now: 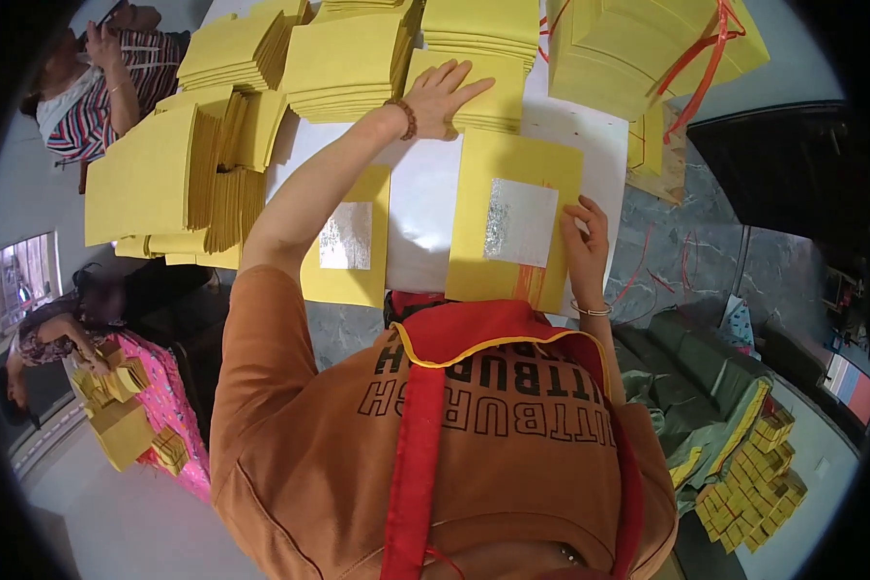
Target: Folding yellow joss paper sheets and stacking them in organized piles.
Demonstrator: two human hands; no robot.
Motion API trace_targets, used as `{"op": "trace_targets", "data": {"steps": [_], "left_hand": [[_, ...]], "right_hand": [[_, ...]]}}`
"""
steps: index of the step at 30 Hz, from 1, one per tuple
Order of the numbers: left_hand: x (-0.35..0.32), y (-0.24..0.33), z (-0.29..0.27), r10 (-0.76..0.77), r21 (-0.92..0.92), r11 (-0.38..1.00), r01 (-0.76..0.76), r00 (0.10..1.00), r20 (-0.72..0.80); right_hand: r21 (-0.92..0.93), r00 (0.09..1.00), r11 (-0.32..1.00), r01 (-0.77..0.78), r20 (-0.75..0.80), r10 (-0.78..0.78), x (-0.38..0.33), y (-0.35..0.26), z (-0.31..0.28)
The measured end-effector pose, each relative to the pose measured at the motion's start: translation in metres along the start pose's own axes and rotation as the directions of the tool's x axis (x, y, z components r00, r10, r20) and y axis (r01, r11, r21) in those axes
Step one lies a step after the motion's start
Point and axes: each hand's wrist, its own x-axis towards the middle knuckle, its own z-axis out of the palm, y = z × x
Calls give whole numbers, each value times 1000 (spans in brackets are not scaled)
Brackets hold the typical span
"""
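Note:
My left hand (pixel 445 101) lies with fingers spread on a stack of yellow paper sheets (pixel 498 92) at the far side of the white table. Directly in front of me is a yellow sheet (pixel 474 256) with a silvery-white rectangle (pixel 520 222) in its middle and red marks below it. At that sheet's right edge, my right hand (pixel 587 242) has its fingers curled in; whether they pinch anything is hidden. Under my left forearm lies another yellow sheet (pixel 343 288) with a similar silvery patch, partly covered by the arm.
Fanned stacks of yellow paper (pixel 343 53) fill the table's far and left sides. A large yellow bundle (pixel 609 48) with red ties (pixel 710 58) stands far right. Two people are at the left, one beside a pink-covered table (pixel 179 396). Small yellow bundles (pixel 749 488) are piled lower right.

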Motion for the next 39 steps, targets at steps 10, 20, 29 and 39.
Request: {"op": "trace_targets", "data": {"steps": [10,20,29,39], "left_hand": [[-100,98,-2,215,-196,923,-330,868,-448],[-154,158,23,361,29,931,-363,908,-214],[-156,157,25,386,-32,910,-414,872,-301],[-145,147,18,-144,-767,641,-40,975,-171]], "right_hand": [[-380,951,872,308,145,-272,-16,-21,-4],[-386,900,820,423,284,-330,-12,-10,0],[124,976,990,59,202,-84,-8,6,-9],[146,978,987,69,184,-96,-10,14,-8]]}}
